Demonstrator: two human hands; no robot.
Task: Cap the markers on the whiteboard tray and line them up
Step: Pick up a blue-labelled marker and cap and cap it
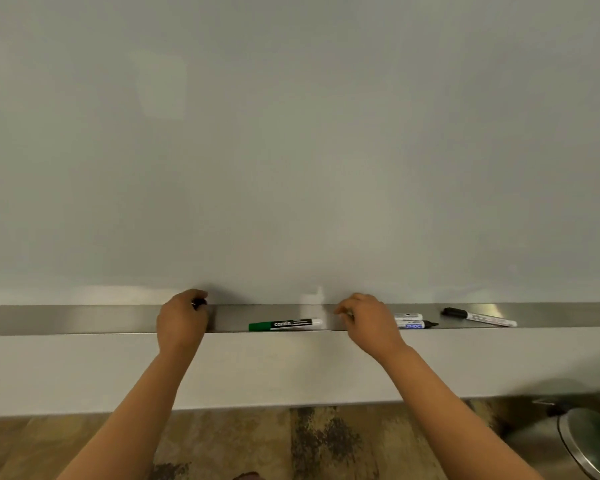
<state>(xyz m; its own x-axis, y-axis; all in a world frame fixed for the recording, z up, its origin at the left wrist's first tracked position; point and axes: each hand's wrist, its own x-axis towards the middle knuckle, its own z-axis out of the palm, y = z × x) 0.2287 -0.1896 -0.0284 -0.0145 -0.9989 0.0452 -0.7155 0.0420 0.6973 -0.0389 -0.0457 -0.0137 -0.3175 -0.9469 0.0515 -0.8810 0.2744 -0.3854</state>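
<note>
A metal whiteboard tray (66, 318) runs across the view. On it lies a green-capped marker (284, 324) labelled camlin, between my hands. My left hand (182, 318) is closed around a small black object (199, 303), probably a cap. My right hand (368, 320) rests on the tray with fingertips pinched; what they hold is not clear. Right of it lie two markers, a white one (408, 316) behind and a blue-labelled one (417, 324) with a bare black tip. Farther right lies a black-capped marker (478, 317), tilted.
The blank whiteboard (291, 150) fills the upper view. Below the tray is a white wall band, then a wood-patterned floor (291, 445). A round metal bin (589, 441) stands at the lower right.
</note>
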